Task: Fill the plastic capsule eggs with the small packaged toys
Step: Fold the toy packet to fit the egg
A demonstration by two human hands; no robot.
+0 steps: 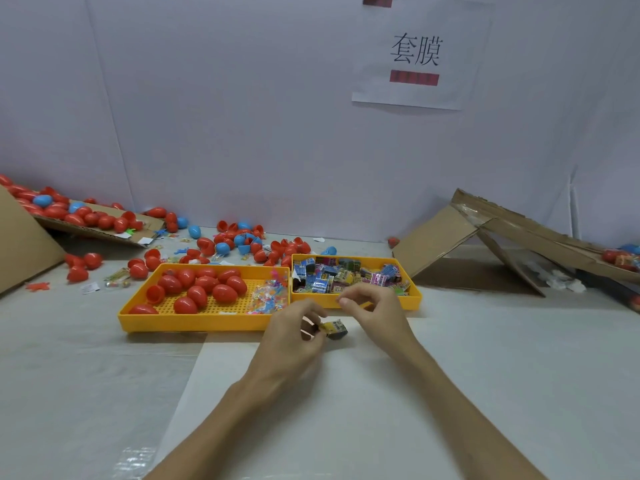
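Note:
My left hand (294, 337) pinches a small yellow-and-black packaged toy (334, 329) just in front of the two trays. My right hand (375, 308) hovers beside it with curled fingers, thumb and forefinger tips together near the right tray's front rim; whether they hold anything I cannot tell. The left yellow tray (194, 322) holds several red capsule eggs (197, 289) and a heap of small clear-wrapped trinkets (270, 297). The right yellow tray (414, 297) is full of small packaged toys (343, 275).
Many loose red and blue eggs (239, 242) lie behind the trays and on a cardboard sheet (93, 226) at the left. Folded cardboard (485, 237) leans at the right. A white paper sheet (311, 410) lies under my forearms.

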